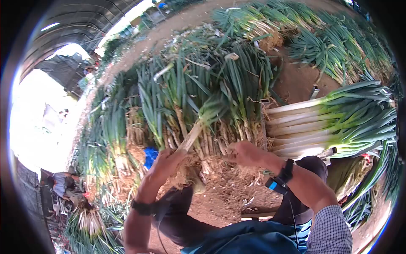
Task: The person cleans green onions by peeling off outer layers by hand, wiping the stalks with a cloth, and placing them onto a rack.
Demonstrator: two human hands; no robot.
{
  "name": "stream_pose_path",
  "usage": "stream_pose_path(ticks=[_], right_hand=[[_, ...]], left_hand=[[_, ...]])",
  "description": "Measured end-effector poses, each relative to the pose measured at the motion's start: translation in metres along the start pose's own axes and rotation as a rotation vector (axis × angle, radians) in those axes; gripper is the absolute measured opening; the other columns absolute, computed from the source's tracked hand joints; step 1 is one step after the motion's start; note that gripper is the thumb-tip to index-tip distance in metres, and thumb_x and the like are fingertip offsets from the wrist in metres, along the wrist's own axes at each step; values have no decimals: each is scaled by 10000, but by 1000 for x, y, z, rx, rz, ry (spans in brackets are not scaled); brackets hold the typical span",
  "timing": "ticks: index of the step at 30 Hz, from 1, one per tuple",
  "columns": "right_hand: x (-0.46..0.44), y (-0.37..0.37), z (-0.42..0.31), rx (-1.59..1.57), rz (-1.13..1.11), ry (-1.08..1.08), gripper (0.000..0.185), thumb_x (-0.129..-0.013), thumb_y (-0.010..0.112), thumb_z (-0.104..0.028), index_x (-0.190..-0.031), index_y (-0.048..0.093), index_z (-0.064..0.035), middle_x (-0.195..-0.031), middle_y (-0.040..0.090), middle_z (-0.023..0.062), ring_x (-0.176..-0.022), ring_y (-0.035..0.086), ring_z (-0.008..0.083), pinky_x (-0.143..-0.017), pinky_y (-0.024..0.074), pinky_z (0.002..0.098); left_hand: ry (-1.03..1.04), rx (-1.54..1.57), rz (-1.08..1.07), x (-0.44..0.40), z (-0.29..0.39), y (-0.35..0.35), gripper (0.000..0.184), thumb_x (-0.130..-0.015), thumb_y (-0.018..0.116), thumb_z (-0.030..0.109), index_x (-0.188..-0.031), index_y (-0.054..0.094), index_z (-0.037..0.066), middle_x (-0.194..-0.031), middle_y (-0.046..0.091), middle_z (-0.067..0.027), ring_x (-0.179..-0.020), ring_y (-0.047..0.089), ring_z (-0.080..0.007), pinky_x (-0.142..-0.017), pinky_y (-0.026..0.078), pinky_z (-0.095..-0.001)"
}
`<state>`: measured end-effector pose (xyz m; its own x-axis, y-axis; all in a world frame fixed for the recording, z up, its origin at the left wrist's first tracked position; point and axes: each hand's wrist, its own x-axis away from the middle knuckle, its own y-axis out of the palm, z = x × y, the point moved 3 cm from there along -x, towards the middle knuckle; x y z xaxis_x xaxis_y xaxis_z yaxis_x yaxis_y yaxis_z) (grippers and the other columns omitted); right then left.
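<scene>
White daylight glare (36, 112) at left, fisheye-bent edges, black corners, blurred right hand (244, 153).

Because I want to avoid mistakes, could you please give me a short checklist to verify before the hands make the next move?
1. Held leek secured: ok; the left hand is closed around its lower end.
2. Right hand free: cannot tell; it is blurred and its inside is hidden.
3. White-stalked leeks in order: ok; they lie side by side, leaves toward the right of the picture.
4. Held leek apart from that row: ok; there is a gap between them.
5. Ground between the legs free of scraps: not ok; loose bits are scattered there.
6. Band on the left wrist in place: ok; it goes around the wrist.
</scene>
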<state>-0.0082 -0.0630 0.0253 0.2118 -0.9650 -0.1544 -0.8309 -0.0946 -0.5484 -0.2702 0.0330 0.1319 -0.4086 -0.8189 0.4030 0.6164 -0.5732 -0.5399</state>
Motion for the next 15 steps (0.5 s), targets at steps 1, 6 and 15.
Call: stream_pose_path(ticks=[1,6,15], right_hand=[[-10,6,2,-157,13,41,356,-951,683,-320,-870,629,22,-712,674,127,-599,661,204,-523,518,367],[-17,52,-6,-794,-68,551,506,-973,605,-474,-1059,627,24,-855,698,171,-658,696,256,-535,587,367],[-44,78,-77,-1469,-24,283,456,-966,610,-462,-1111,592,-31,-910,690,120,-782,711,263,-688,634,434]], left_hand=[[343,-208,26,18,-7,-6,303,-965,621,346,-857,668,66,-638,527,50,-510,456,-61,-440,334,-264],[-146,-4,30,158,19,-7,362,-964,596,354,-835,676,24,-634,555,4,-539,520,-90,-471,416,-288],[66,-219,85,249,35,-13,430,-969,596,394,-917,640,-30,-685,573,-58,-639,529,-123,-553,429,-329]])
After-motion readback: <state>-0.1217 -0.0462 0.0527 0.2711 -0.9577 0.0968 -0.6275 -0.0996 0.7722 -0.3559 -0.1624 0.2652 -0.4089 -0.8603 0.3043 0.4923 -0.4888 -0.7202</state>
